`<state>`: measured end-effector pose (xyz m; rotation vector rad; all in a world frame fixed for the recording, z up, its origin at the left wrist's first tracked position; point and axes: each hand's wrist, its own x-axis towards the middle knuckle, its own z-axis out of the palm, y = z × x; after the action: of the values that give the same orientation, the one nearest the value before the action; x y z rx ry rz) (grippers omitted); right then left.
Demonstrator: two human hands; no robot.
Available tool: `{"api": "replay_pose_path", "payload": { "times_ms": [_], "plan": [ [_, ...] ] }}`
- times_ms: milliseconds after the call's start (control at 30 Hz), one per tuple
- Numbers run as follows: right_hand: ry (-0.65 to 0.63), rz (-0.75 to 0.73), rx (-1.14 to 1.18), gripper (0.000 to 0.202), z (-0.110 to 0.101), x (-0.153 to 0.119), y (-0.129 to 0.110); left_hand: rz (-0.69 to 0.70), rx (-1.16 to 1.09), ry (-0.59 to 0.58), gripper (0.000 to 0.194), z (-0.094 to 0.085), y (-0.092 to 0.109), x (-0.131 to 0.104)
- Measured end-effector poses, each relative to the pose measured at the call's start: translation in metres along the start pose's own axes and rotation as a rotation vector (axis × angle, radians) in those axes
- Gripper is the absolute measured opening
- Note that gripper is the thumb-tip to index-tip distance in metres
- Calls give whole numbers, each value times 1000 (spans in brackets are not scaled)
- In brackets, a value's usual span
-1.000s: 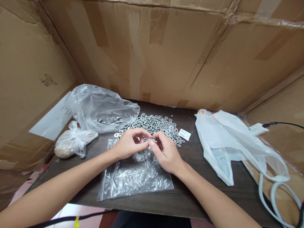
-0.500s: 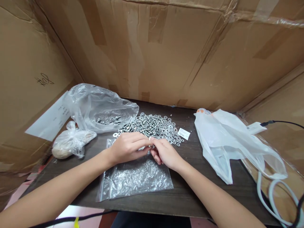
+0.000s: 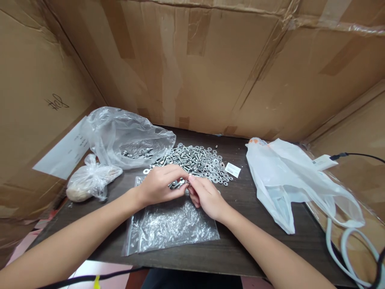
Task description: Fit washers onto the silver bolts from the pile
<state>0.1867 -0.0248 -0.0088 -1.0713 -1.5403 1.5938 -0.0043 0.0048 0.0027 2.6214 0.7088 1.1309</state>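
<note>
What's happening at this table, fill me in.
A person's left hand and right hand meet at the fingers, over the far part of a flat clear bag. Whatever they may be pinching is too hidden to make out. Just beyond lies a loose pile of bolts and washers on the dark table. A larger clear bag at the left holds more metal pieces.

Since half a second ago, left hand thumb has dropped from the index, opening a gap with bolts showing, both hands' fingertips slid slightly left, and versus one second ago, right hand has rolled thumb-up, curled fingers below.
</note>
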Motion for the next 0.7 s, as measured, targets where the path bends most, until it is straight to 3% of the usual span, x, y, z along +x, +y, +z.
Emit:
{"api": "replay_pose_path", "payload": {
  "times_ms": [167,300,367,433,500,567,633,700],
  "plan": [
    [-47,136,133,60,0,4,5,102,94,8,10,0,-4,-1],
    [-73,245,89,62,-4,6,2,217,152,-7,11,0,-3,-1],
    [-49,243,14,60,-6,5,-1,191,144,4,12,0,0,-1],
    [49,115,-134,55,-7,3,-4,59,73,22,10,1,3,0],
    [146,-105,-334,42,-9,0,-8,-127,-50,34,7,2,6,0],
    [170,-278,-478,27,-9,-3,-11,-278,-171,48,8,3,8,1],
    [162,-343,-521,23,-9,-4,-11,-347,-234,60,9,4,10,1],
    [172,-329,-485,31,-7,-4,-10,-324,-222,70,9,5,11,2]
  ]
}}
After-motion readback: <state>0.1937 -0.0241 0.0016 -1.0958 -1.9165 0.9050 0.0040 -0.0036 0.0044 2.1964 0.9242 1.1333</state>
